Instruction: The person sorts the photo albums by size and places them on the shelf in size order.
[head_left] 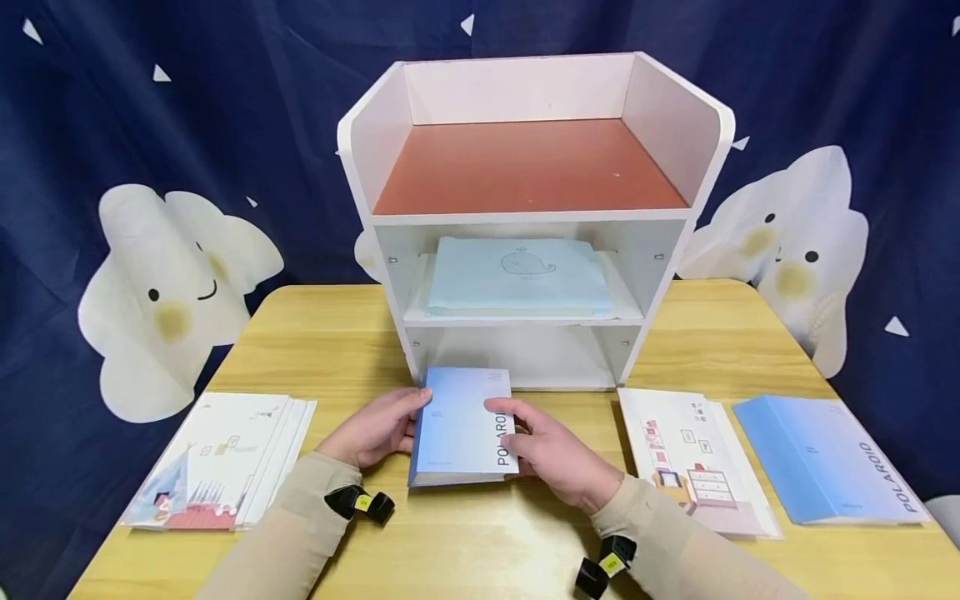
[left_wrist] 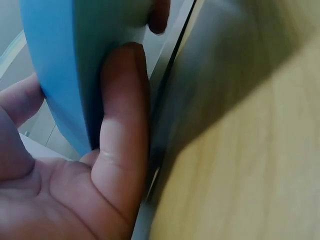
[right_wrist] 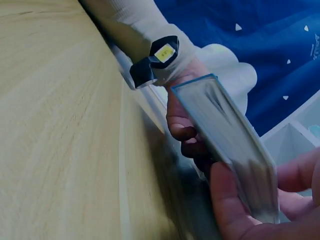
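Observation:
A blue-and-white photo album marked POLAROID is held just in front of the shelf's lowest level. My left hand grips its spine side, thumb on the cover and fingers underneath. In the left wrist view the blue spine lies between that thumb and the fingers. At the opposite edge my right hand holds the album, with finger and thumb over the cover and other fingers partly hidden below. The right wrist view shows the page edges between both hands, lifted off the tabletop.
A white shelf unit stands behind, with a light-blue whale-print album on its middle level. Illustrated albums lie at left, others at right beside a second blue POLAROID album. The wooden table ends at a dark-blue curtain.

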